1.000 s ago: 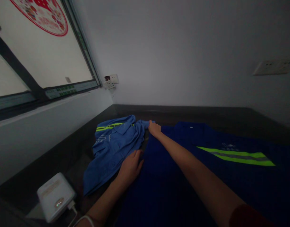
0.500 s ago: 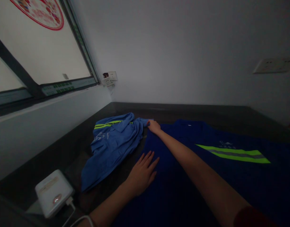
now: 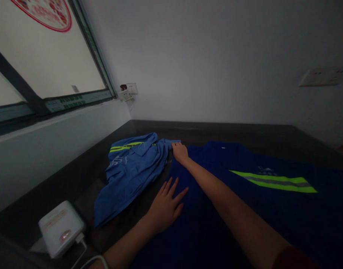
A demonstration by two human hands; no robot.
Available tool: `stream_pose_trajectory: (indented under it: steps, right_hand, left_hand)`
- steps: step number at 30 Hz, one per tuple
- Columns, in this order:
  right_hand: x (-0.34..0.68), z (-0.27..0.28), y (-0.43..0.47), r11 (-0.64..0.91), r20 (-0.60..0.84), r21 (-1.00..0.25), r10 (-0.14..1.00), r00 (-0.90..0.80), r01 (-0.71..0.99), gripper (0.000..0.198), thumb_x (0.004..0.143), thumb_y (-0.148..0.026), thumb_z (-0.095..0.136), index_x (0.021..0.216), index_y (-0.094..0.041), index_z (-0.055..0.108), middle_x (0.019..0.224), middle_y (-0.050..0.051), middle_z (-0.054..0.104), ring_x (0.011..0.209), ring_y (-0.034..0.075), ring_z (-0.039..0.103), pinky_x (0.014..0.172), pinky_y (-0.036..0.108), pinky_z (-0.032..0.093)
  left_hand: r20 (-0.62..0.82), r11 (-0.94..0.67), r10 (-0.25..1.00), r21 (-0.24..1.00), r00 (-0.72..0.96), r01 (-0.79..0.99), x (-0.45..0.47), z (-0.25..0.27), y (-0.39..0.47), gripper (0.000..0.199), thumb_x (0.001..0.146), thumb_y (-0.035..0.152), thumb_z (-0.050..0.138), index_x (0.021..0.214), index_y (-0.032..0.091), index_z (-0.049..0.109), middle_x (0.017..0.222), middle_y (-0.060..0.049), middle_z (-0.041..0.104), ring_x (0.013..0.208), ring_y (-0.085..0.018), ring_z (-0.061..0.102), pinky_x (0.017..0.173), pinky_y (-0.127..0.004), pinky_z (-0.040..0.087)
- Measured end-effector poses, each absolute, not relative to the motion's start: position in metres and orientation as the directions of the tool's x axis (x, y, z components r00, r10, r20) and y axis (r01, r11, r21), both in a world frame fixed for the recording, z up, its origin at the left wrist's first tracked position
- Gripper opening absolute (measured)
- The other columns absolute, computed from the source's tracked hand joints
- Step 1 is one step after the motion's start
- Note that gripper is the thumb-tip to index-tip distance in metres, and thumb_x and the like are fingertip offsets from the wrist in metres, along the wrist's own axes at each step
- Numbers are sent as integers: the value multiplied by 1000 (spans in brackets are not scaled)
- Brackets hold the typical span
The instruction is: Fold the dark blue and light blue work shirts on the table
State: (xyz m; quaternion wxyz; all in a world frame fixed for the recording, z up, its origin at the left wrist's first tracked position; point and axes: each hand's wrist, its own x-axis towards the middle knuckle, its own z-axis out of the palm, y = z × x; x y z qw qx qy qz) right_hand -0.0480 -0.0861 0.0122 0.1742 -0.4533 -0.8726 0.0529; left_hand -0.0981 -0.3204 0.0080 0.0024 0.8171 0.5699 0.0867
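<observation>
Shirt (image 3: 199, 218), dark: left hand (image 3: 164, 209) shifted inward, fingers wide, likely bracing; right hand (image 3: 180, 152) nearer far table edge (image 3: 238, 130), grip unclear.

Your view is dim, brightest at the window (image 3: 59, 56); below you, the navy shirt (image 3: 205, 216) loses its folds in shadow, and the right-hand socket (image 3: 318, 77) looks blurred.

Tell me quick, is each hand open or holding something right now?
Left hand: open, spread over the dark blue cloth shirt.
Right hand: curled at that shirt's far corner; whether it grips cannot be told.
</observation>
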Motion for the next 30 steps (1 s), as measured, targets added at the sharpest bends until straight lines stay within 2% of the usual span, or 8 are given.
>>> stream_pose_trajectory:
  steps: [5,8,11,14,17,22,27,30]
  right_hand:
    - [-40,24,-90,606,349,-336,791,-502,721,32,96,-18,31,120,-15,52,124,13,55,118,21,44,99,32,35]
    - [-28,24,-104,678,400,-412,735,-548,608,32,95,-18,36,121,-14,54,123,11,56,117,20,47,102,31,33]
    - [-17,14,-122,728,321,-394,681,-658,562,38,94,-25,40,129,-12,50,131,14,53,124,22,45,104,34,33]
    - [-11,1,-133,734,184,-333,666,-723,591,52,95,-37,40,136,-5,43,141,20,43,133,27,36,109,39,28]
    - [-12,-5,-130,725,95,-294,671,-736,623,58,97,-44,33,140,-6,39,148,19,34,139,28,26,113,47,19]
    - [-17,-9,-115,721,82,-290,674,-734,630,67,95,-55,27,144,-11,32,151,13,27,141,26,19,113,51,14]
    - [-21,-17,-111,688,101,-290,713,-694,665,60,97,-49,23,146,-16,30,152,8,27,142,23,19,114,50,12]
    - [-21,-19,-112,685,121,-309,717,-687,660,58,97,-48,26,145,-16,31,151,8,29,141,24,20,113,50,13]
  left_hand:
    - [137,-341,936,107,325,934,-98,10,-320,56,91,36,49,143,35,30,154,-7,24,140,-33,21,108,-54,32]
    - [185,-318,936,85,298,944,-97,9,-318,54,91,34,48,142,28,33,152,-11,28,140,-32,21,109,-53,32]
    - [266,-269,932,55,246,961,-97,3,-316,52,92,28,44,142,18,33,151,-16,28,141,-29,20,110,-52,31]
    - [282,-221,938,29,204,975,-98,-6,-315,55,92,30,43,142,10,32,149,-21,30,140,-31,23,109,-51,33]
    - [244,-206,949,2,199,979,-99,-12,-315,54,92,34,43,141,12,35,148,-21,31,139,-32,26,109,-51,34]
    - [191,-204,960,-19,204,979,-98,-10,-317,54,93,35,43,143,20,34,151,-16,27,139,-32,24,108,-51,34]
    - [150,-157,975,-34,161,987,-92,-3,-318,54,91,34,47,142,22,36,150,-14,31,138,-34,25,107,-52,35]
    - [114,-164,981,37,159,986,-93,7,-317,52,90,33,48,140,23,40,150,-13,33,137,-34,29,108,-50,35]
